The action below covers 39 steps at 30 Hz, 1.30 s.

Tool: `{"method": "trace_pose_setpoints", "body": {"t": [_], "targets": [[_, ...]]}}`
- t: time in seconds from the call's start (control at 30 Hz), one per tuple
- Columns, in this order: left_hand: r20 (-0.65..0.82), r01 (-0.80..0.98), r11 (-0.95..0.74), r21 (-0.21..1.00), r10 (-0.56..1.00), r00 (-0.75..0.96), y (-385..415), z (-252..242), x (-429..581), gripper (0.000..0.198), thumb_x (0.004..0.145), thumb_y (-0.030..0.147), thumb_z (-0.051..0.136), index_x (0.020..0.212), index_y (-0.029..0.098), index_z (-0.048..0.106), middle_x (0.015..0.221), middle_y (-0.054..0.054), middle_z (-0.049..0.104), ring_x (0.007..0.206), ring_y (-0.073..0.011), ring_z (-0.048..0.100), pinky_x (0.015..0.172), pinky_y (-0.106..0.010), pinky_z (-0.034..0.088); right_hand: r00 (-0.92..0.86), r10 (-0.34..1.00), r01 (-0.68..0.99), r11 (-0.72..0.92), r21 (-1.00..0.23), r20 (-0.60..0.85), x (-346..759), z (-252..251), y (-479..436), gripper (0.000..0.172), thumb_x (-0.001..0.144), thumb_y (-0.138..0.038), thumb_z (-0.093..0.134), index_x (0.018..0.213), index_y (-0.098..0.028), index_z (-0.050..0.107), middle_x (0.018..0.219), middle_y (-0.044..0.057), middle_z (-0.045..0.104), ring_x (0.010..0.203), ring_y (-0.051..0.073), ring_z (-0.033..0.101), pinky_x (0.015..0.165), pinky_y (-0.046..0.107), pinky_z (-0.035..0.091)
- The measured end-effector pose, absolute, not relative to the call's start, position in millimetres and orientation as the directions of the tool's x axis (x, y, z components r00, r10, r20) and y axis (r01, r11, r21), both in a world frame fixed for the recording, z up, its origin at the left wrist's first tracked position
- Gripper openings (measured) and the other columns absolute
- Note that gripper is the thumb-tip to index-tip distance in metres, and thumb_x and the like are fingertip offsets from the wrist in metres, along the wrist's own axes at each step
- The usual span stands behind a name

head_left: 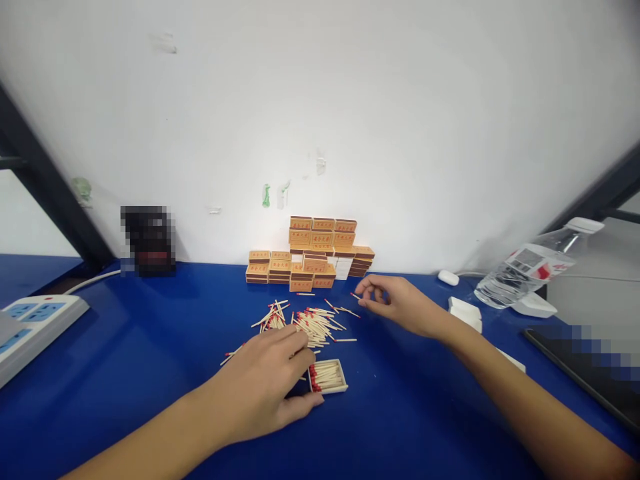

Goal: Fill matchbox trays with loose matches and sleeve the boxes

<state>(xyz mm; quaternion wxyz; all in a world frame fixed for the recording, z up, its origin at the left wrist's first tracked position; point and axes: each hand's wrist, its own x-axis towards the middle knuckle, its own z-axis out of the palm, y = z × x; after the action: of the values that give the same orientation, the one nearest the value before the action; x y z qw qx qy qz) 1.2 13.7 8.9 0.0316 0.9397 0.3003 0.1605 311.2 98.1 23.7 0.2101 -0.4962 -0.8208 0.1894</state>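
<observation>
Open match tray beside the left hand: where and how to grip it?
Probably pinch the tray by its near and far walls toward the right end, coming from the right: that end is unobstructed, while the left hand is at the other. Keep it level; it's open-topped and holds loose matches.

Soft, fairly bright light spread across the white wall point(400, 133), palest near the middle and greyer toward the upper corners. A faint shadow fell beside the clear bottle point(535, 263). Wide-angle distortion slanted the sides, the loose matches point(313, 327) showed slightly soft, and coarse pixel blocks masked the dark object point(150, 243) at left.
</observation>
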Motion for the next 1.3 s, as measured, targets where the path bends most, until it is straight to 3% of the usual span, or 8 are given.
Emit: {"method": "trace_pose_setpoints", "body": {"t": [0.13,0.4,0.7,1.0,1.3], "targets": [[0.277,0.556,-0.817,0.151,0.575,0.770,14,11,1,0.024,0.096,0.041,0.069,0.093,0.018,0.065,0.094,-0.005,0.064,0.088,-0.0250,0.063,0.073,-0.039,0.052,-0.568,0.802,0.706,0.591,-0.391,0.187,309,21,104,0.016,0.100,-0.024,0.055,0.101,-0.021,0.070,0.094,0.007,0.070,0.077,0.018,0.059,0.071,0.032,0.046],[0.296,0.549,-0.828,0.114,0.556,0.777,13,10,2,0.023,0.095,0.040,0.070,0.097,0.017,0.067,0.093,-0.006,0.065,0.088,-0.0261,0.064,0.075,-0.041,0.054,-0.655,0.738,0.672,0.668,-0.319,0.165,305,20,97,0.022,0.106,-0.021,0.042,0.098,-0.023,0.061,0.101,0.007,0.066,0.088,0.021,0.060,0.080,0.035,0.047],[0.302,0.544,-0.833,0.100,0.547,0.781,14,8,0,0.025,0.096,0.041,0.068,0.096,0.017,0.066,0.094,-0.006,0.065,0.089,-0.0260,0.064,0.075,-0.041,0.055,-0.696,0.704,0.625,0.692,-0.360,0.144,304,14,95,0.027,0.109,-0.022,0.040,0.120,-0.024,0.065,0.105,0.007,0.067,0.095,0.021,0.061,0.084,0.035,0.047],[0.301,0.529,-0.842,0.108,0.535,0.789,16,11,2,0.025,0.096,0.040,0.069,0.096,0.016,0.066,0.094,-0.006,0.065,0.088,-0.0250,0.064,0.075,-0.039,0.055,-0.638,0.765,0.678,0.611,-0.408,0.085,306,15,99,0.019,0.105,-0.028,0.048,0.098,-0.021,0.064,0.102,0.009,0.064,0.093,0.022,0.060,0.085,0.037,0.050],[0.291,0.526,-0.842,0.119,0.536,0.792,15,12,1,0.026,0.099,0.042,0.066,0.097,0.016,0.066,0.093,-0.006,0.064,0.089,-0.0251,0.064,0.078,-0.040,0.055,-0.536,0.831,0.731,0.545,-0.411,0.148,306,8,91,0.022,0.106,-0.032,0.040,0.096,-0.022,0.057,0.105,0.011,0.059,0.095,0.024,0.058,0.088,0.042,0.050]]}}
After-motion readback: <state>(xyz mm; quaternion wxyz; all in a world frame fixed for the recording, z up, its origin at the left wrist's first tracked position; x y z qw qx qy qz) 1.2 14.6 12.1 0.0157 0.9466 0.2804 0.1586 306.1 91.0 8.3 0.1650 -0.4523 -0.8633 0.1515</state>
